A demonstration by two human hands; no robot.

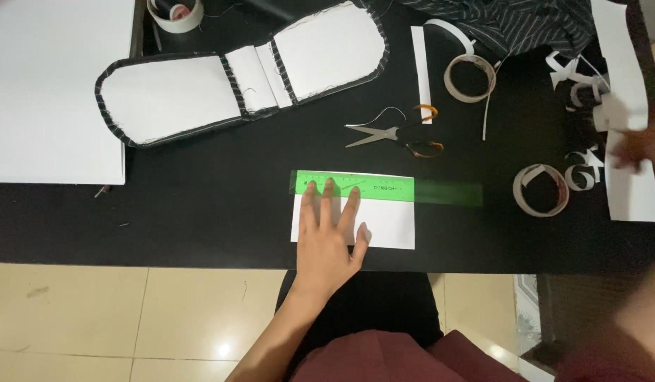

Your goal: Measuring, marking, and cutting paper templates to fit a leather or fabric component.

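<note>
My left hand [332, 228] lies flat with fingers spread on a small white paper rectangle [391, 225] near the table's front edge. Its fingertips press on a translucent green ruler [412, 189] laid along the paper's top edge. My right hand [642, 147] is blurred at the far right edge, over a white paper strip [635, 191]; whether it holds anything cannot be told. Scissors [394, 134] with brown handles lie just behind the ruler.
On the black table [200, 219] lie a fabric-edged white folded piece [235, 78], tape rolls [470, 76] [541, 189] [175, 14], curled paper scraps [582, 85], striped dark cloth [511, 25] and a large white sheet [51, 92] at the left. Tiled floor lies below.
</note>
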